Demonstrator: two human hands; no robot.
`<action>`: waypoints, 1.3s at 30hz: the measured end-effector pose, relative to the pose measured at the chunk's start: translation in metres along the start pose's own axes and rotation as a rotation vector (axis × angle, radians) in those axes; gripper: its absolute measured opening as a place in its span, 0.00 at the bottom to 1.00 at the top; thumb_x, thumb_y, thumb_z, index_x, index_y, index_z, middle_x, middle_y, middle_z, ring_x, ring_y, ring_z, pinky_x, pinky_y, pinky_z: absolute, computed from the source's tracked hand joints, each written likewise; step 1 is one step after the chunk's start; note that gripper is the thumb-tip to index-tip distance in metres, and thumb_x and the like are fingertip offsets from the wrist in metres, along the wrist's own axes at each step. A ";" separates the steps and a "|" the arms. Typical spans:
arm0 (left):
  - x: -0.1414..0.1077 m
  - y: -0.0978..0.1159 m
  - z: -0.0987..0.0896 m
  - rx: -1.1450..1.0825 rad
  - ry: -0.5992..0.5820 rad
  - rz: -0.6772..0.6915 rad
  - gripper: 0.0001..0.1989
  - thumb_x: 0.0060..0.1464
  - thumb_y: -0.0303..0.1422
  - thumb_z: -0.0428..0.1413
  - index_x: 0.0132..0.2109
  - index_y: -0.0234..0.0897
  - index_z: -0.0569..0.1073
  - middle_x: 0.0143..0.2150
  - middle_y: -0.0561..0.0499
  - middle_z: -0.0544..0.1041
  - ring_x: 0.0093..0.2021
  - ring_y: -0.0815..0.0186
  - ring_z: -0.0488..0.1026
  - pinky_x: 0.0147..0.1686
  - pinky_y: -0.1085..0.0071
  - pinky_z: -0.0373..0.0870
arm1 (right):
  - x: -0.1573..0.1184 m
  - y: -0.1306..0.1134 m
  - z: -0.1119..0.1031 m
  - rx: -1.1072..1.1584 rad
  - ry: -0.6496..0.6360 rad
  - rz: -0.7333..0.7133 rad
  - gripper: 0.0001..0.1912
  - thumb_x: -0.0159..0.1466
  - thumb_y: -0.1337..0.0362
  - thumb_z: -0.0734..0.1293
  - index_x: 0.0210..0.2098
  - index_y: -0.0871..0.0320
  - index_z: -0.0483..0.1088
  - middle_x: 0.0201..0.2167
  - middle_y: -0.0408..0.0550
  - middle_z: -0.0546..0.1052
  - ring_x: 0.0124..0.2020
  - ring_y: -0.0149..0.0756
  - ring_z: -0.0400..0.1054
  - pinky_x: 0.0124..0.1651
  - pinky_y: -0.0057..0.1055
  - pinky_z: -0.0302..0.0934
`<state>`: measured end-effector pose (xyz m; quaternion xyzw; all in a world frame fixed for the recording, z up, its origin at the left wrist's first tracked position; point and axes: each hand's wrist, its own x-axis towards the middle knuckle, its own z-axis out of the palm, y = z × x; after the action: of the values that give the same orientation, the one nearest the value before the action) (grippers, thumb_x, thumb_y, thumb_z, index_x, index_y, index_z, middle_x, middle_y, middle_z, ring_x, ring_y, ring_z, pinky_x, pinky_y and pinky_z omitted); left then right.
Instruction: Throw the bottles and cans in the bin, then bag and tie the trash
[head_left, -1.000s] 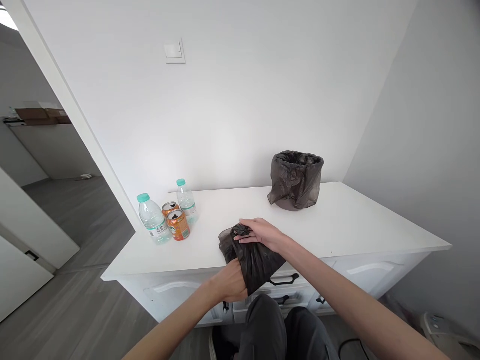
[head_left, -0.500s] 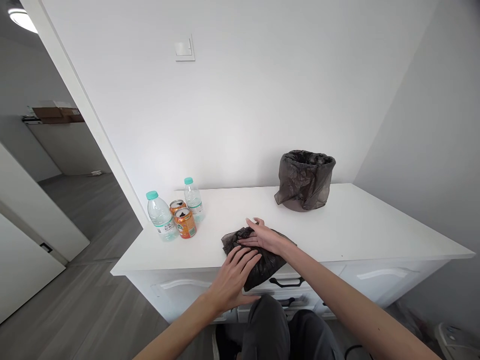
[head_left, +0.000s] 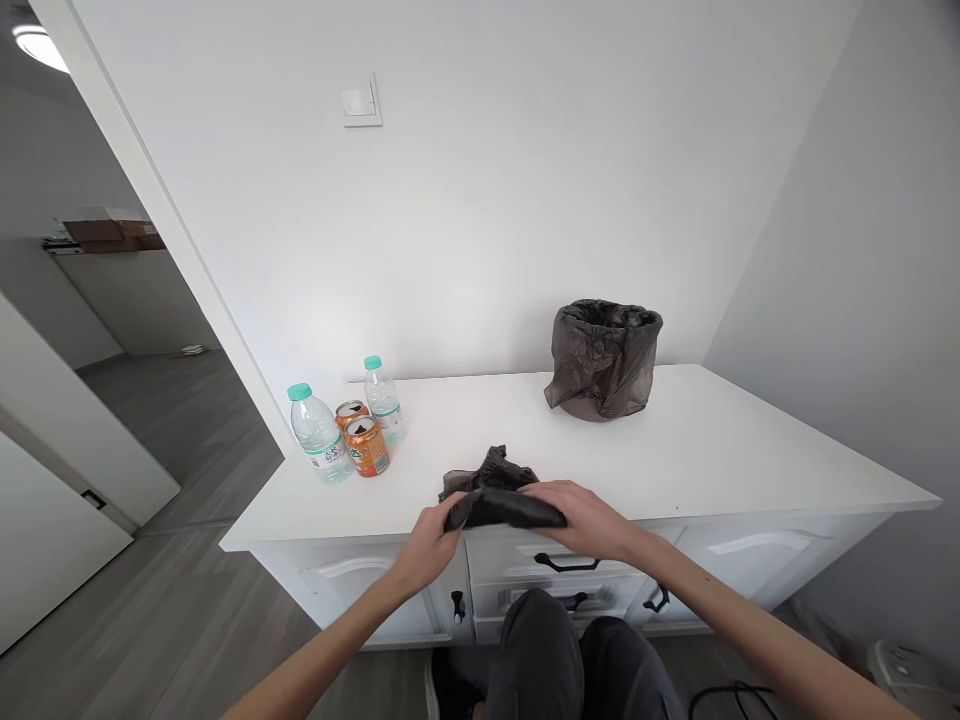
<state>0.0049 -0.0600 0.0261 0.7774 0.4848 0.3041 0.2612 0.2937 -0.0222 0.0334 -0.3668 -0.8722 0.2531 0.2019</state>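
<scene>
A black plastic bag [head_left: 506, 508] lies at the front edge of the white cabinet top, its near part folded into a thick roll. My left hand [head_left: 433, 540] is closed on the left end of that roll. On the right end, my right hand [head_left: 589, 515] grips it, fingers over the top and thumb beneath. The bag's loose, crumpled far part rests on the surface beyond both hands.
A bin lined with a black bag [head_left: 606, 360] stands near the wall. At the left are two clear bottles, one a larger bottle [head_left: 319, 435], and two orange cans, including the front can [head_left: 367, 446]. Drawers with a black handle [head_left: 566, 563] sit below the edge.
Both hands were lying spread on the flattened bag. Now they hold it at its two ends, and its near part, which hung over the edge, is folded up into a roll.
</scene>
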 end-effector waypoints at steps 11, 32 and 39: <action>0.053 0.008 0.000 0.812 0.073 0.400 0.31 0.66 0.24 0.47 0.73 0.45 0.59 0.75 0.45 0.59 0.77 0.51 0.49 0.73 0.44 0.49 | 0.069 -0.003 0.020 -0.149 0.190 0.393 0.37 0.65 0.70 0.64 0.72 0.60 0.50 0.56 0.62 0.75 0.54 0.51 0.72 0.54 0.43 0.65; 0.037 -0.062 -0.019 0.425 0.000 0.038 0.29 0.74 0.46 0.36 0.74 0.39 0.56 0.75 0.46 0.60 0.76 0.61 0.53 0.74 0.57 0.51 | 0.052 0.050 0.026 -0.002 0.285 0.460 0.31 0.67 0.41 0.64 0.60 0.54 0.74 0.62 0.60 0.71 0.62 0.56 0.64 0.64 0.49 0.59; 0.031 -0.056 -0.021 0.359 0.079 0.023 0.27 0.74 0.46 0.38 0.69 0.38 0.63 0.73 0.45 0.64 0.75 0.60 0.57 0.74 0.55 0.54 | 0.047 0.033 0.029 0.164 0.215 0.188 0.14 0.62 0.54 0.71 0.45 0.51 0.74 0.48 0.49 0.77 0.44 0.42 0.71 0.50 0.39 0.65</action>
<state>-0.0328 -0.0071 0.0085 0.8045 0.5321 0.2462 0.0956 0.2649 0.0236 -0.0014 -0.4541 -0.7836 0.3007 0.2988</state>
